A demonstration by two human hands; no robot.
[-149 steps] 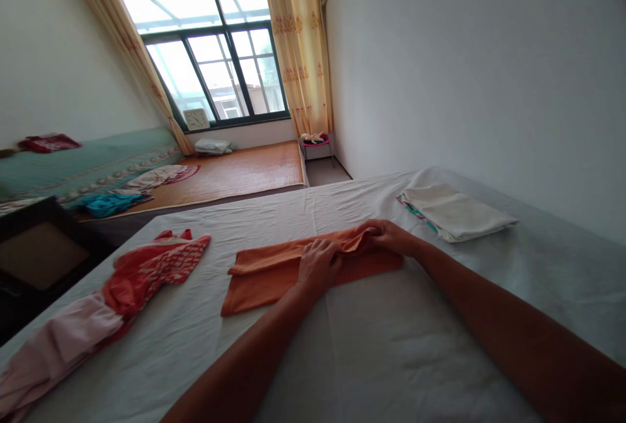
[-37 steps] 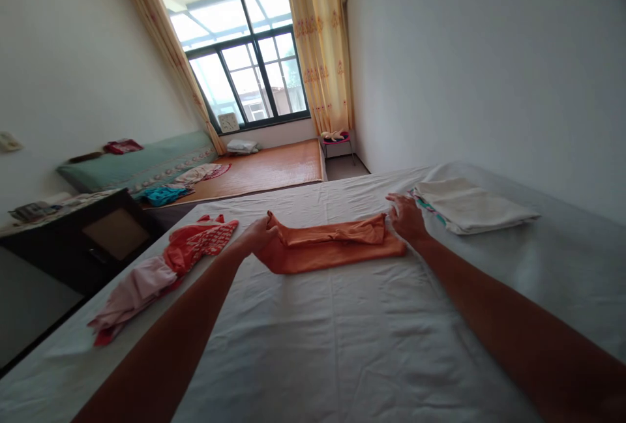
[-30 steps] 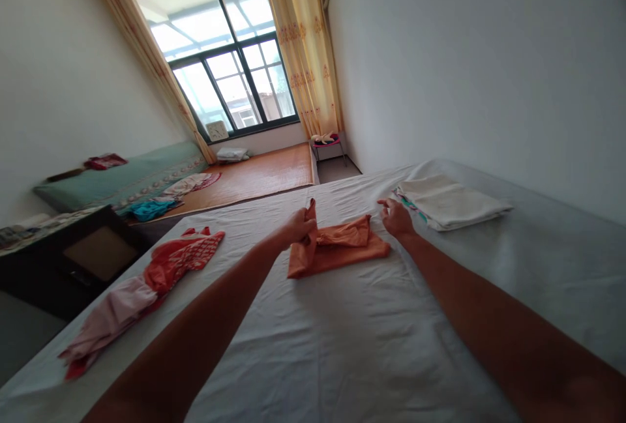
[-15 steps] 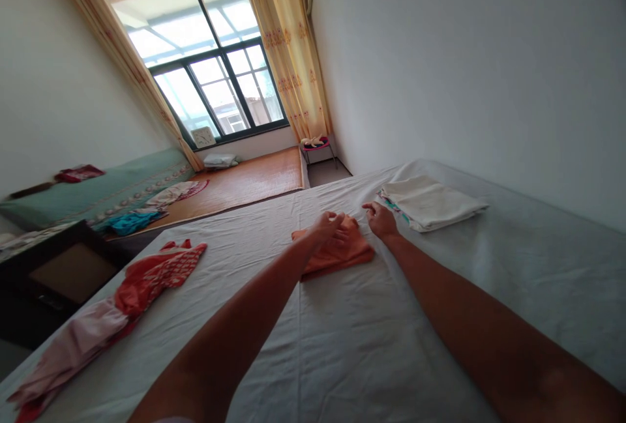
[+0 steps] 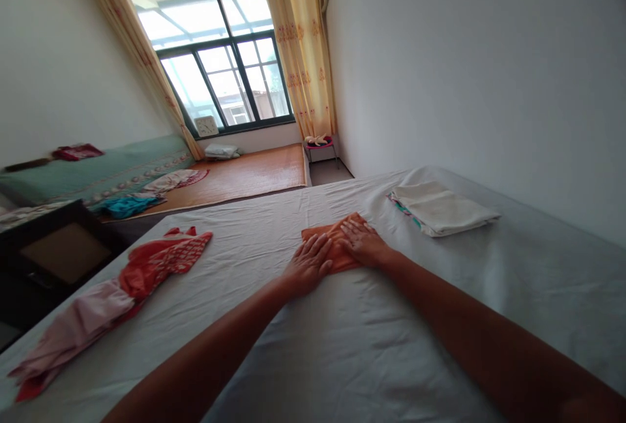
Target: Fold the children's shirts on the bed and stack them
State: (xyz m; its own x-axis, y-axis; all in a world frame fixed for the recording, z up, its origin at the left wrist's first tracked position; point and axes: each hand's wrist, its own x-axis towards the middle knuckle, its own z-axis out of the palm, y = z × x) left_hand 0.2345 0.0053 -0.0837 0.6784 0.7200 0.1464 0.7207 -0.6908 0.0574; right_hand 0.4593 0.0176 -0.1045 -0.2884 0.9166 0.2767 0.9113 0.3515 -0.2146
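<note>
An orange folded garment (image 5: 337,235) lies on the pale bed sheet (image 5: 254,227), partly covered by both hands. My left hand (image 5: 309,265) rests flat on its near left side, fingers stretched out. Over its right side my right hand (image 5: 362,242) is spread palm down, fingers apart. Neither hand grips the cloth. To the right lies a folded white cloth (image 5: 447,209) with a green and pink patterned edge showing on its left.
Red and pink clothes (image 5: 156,260) are strewn along the bed's left side. Beyond stand a dark cabinet (image 5: 53,247) and a second bed with a brown mat (image 5: 254,172). A white wall (image 5: 464,84) bounds the right side.
Both hands have come down flat onto the orange garment; the left moved nearer me, the right moved left onto it. The garment now looks smaller. The view has shifted slightly.
</note>
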